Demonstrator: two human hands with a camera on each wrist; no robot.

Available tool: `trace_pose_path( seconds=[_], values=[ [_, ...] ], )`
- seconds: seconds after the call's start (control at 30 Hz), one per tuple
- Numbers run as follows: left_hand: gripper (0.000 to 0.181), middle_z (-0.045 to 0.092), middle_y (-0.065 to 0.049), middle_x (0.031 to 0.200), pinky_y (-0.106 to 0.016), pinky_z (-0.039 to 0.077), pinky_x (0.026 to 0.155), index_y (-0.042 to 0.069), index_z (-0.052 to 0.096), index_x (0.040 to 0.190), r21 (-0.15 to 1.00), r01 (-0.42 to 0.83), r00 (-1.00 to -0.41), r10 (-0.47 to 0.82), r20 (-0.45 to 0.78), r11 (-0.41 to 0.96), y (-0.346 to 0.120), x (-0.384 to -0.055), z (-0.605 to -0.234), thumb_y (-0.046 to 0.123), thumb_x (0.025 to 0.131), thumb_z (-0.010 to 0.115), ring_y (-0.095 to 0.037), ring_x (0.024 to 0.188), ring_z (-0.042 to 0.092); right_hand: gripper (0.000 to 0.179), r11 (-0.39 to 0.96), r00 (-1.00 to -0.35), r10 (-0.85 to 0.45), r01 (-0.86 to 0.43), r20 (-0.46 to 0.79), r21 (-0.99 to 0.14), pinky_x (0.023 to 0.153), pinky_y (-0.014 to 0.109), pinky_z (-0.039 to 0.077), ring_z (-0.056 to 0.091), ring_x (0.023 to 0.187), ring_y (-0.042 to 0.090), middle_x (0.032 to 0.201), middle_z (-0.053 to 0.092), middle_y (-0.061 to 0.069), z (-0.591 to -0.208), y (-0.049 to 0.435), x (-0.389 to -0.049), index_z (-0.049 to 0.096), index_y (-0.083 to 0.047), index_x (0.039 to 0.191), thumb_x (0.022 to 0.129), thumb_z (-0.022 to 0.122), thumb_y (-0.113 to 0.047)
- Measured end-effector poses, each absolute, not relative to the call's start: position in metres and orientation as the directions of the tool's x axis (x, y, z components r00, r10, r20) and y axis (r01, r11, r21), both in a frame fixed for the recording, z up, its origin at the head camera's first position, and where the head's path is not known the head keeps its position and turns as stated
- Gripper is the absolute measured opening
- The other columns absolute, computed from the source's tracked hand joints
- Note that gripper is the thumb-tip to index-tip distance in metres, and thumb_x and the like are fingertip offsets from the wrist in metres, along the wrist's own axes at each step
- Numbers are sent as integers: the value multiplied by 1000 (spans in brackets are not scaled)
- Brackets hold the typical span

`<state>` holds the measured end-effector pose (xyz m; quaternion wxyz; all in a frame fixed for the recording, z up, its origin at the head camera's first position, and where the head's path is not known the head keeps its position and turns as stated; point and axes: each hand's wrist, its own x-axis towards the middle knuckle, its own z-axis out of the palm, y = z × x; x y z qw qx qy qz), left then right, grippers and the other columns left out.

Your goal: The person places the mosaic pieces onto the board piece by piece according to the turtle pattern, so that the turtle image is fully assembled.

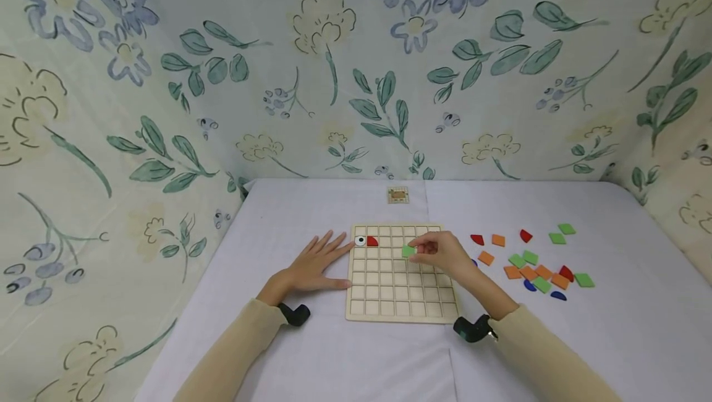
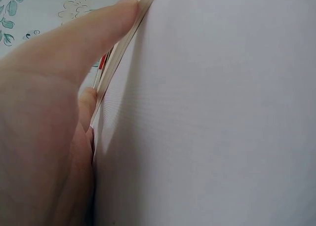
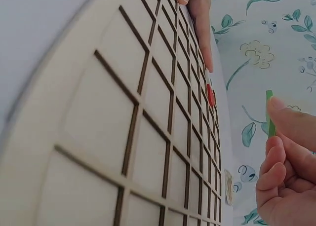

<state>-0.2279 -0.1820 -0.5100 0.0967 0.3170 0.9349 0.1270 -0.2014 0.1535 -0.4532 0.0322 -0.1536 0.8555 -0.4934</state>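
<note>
A wooden grid board [image 1: 403,316] lies flat on the white cloth. In its upper left cells sit a white tile with an eye [image 1: 360,240] and a red quarter-round tile [image 1: 372,242]. My right hand [image 1: 445,255] pinches a green square tile [image 1: 408,252] between thumb and fingers, over the upper middle of the board. In the right wrist view the green tile stands on edge, apart from the board. My left hand [image 1: 317,266] lies spread beside the board, fingers straight; its thumb and a fingertip touch the left edge.
To the right of the board lie loose tiles: several green squares [image 1: 584,280], orange squares [image 1: 498,240], red quarter-rounds [image 1: 525,235] and blue half-rounds [image 1: 559,295]. A small picture card [image 1: 397,195] lies behind the board. Floral cloth [image 1: 356,68] hangs behind the table.
</note>
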Motion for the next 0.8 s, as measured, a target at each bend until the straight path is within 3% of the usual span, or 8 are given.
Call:
trace_pose_path(
  seconds=[0.3,0.8],
  values=[
    [96,1,4,167,-50,-5,120,36,11,161,286,560,-785,608,-115,778,-183,-229,-513,82,84,48,-23,152,-9,23,395,-940,-332,-218,82,-892,56,21,44,51,68,17,76,62,6,-457,115,-219,74,7,103,82,81,-1],
    [95,2,2,167,-53,-3,120,35,13,161,294,579,-772,628,-103,760,-185,-229,-514,81,85,47,-27,152,-8,27,423,-947,-320,-179,38,-888,53,21,41,50,62,12,72,62,2,-472,67,-233,76,4,102,79,84,-4]
  ],
)
